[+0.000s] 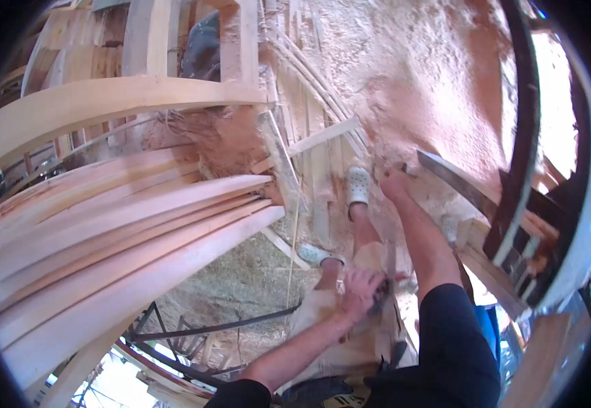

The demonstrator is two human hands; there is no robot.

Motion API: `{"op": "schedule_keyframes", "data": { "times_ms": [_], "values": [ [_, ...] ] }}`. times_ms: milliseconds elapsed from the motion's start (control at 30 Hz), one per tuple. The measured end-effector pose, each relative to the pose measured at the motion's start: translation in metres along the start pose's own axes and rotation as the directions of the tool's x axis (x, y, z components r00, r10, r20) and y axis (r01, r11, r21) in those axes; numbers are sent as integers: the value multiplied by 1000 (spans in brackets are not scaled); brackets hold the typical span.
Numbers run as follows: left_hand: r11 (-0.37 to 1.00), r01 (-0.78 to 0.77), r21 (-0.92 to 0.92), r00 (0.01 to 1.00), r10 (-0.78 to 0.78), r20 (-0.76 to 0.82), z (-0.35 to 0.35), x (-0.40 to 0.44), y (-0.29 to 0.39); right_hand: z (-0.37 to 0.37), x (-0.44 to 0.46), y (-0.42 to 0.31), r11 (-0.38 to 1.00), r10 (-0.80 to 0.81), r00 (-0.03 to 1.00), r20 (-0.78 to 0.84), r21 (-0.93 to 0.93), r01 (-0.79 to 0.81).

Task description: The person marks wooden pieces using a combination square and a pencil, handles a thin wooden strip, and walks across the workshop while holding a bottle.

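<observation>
My left hand [361,289] is low in the middle of the head view, in front of my body. Its fingers are closed around a dark object [381,291], whose kind I cannot make out. My right hand [396,183] reaches farther forward over the sawdust-covered floor. Its fingers look curled around something small and dark that is mostly hidden. A narrow greyish strip [391,255] runs between the two hands; whether either hand holds it is unclear. Just right of my right hand is the end of a dark-edged wooden board [452,173].
Pale planks [139,238] are stacked at the left, under a curved wooden beam [125,93]. White clogs [358,185] are on my feet. Dark curved bars [528,122] rise at the right. Wood strips [322,143] and sawdust [418,61] cover the floor ahead.
</observation>
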State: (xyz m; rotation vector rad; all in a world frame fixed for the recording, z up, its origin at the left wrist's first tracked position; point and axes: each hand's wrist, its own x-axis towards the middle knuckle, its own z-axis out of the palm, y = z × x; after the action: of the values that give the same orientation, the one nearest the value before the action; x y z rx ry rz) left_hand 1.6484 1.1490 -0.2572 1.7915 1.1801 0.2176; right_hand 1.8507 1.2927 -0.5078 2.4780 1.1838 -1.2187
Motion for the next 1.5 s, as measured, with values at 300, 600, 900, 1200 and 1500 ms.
{"op": "schedule_keyframes", "data": {
  "times_ms": [300, 600, 900, 1200, 1500],
  "values": [
    [975, 34, -221, 999, -36, -5, 11, 36, -11, 40, 102, -50, 996, -19, 988, 152, -89, 33],
    [942, 26, -336, 998, -42, -42, 11, 45, -31, 90, 175, -55, 990, -140, 981, -136, -29, 137],
    [935, 35, -352, 997, -58, -53, 12, 53, -29, 109, 202, -53, 977, -184, 973, -140, -133, 166],
    [929, 83, -361, 993, -110, -54, 19, 57, -22, 15, 181, -40, 1000, 9, 973, -229, 2, -8],
    [930, 112, -350, 989, -140, -55, 35, 53, -20, -35, 189, -99, 877, -443, 825, -351, 20, 480]
  ]
}}
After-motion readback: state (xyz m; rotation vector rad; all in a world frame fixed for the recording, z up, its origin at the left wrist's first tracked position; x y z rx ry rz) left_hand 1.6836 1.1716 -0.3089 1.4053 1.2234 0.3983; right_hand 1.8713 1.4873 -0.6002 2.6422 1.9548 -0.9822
